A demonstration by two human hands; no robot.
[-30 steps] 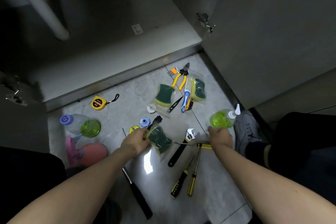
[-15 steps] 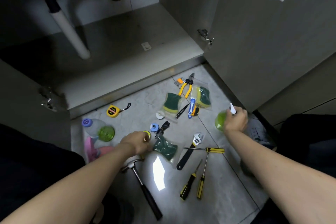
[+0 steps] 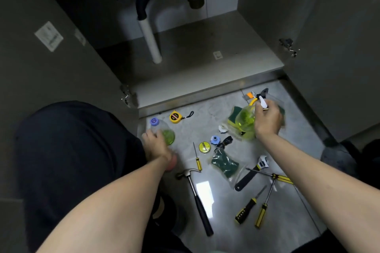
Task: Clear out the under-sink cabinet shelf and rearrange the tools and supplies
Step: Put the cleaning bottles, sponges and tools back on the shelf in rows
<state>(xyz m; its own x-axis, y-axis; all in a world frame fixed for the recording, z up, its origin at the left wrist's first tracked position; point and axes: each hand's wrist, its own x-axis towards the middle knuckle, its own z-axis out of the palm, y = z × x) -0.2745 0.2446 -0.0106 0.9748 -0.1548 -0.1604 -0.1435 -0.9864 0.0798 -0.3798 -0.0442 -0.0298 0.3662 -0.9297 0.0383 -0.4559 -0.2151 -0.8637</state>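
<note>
My right hand (image 3: 267, 120) is closed around a clear bottle of green liquid with a white nozzle (image 3: 245, 121), held above the floor near the cabinet front. My left hand (image 3: 157, 145) rests on a second green-liquid bottle with a purple cap (image 3: 162, 129) lying on the floor at the left; its fingers wrap the bottle's side. The cabinet shelf (image 3: 205, 63) ahead is bare apart from a small label. A bagged green sponge (image 3: 225, 163) lies between my arms.
Tools lie on the grey floor: a hammer (image 3: 197, 197), a wrench (image 3: 251, 174), several yellow-black screwdrivers (image 3: 261, 209), a tape measure (image 3: 175, 116), a yellow tin (image 3: 204, 147), pliers (image 3: 260, 94). Cabinet doors (image 3: 51, 63) stand open both sides. A white drain pipe (image 3: 151, 43) hangs over the shelf.
My left hand left the bagged sponge and moved left onto the purple-capped bottle. My right hand carried the nozzle bottle forward toward the cabinet. The view tilted up.
</note>
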